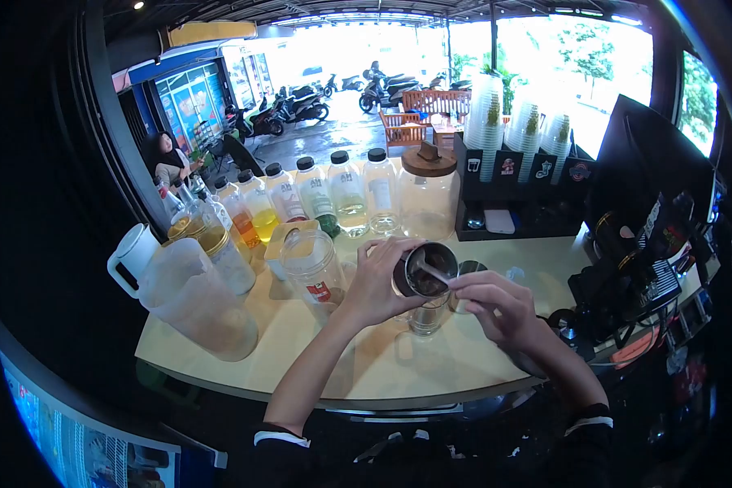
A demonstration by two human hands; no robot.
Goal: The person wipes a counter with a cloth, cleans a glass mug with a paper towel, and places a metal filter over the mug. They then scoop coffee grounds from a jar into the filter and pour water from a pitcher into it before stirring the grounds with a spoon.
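Note:
My left hand (382, 281) is wrapped round a dark metal cup (402, 281), which is tilted so its open mouth faces me. Between the fingers of my right hand (496, 302) is a thin light-coloured stick or spoon (433, 270), its far end inside the cup. Something dark lies in the cup, too small to make out. Below the cup a clear glass (425, 319) stands on the counter, partly hidden by the cup. Left of my left hand stands a clear jar (315, 272) with a red label.
A large frosted pitcher (199, 297) stands on the counter (374, 370) at the left. Black-capped bottles (346, 193) and a wooden-lidded jar (428, 199) line the back. Stacked plastic cups (486, 118) top a black rack. Dark equipment (634, 260) is at the right. A person (173, 163) sits beyond.

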